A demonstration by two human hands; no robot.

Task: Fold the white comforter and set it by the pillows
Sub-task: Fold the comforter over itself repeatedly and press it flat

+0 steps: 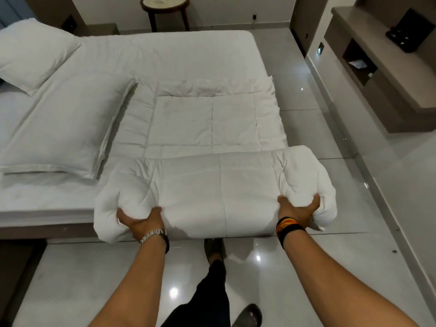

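The white comforter (207,142) lies partly folded on the near right part of the bed (165,55), its near end doubled up into a thick roll that overhangs the bed's edge. My left hand (139,220) grips the roll's left end from below. At the roll's right end my right hand (298,210) holds it with thumb and fingers spread around the padding. Two white pillows lie to the left: a large one (63,128) next to the comforter and another (33,50) at the far left.
A round wooden side table (165,8) stands beyond the bed. A built-in shelf unit (382,67) with a dark object runs along the right wall. Glossy tiled floor (330,138) lies between bed and shelf. My legs and sandals are below.
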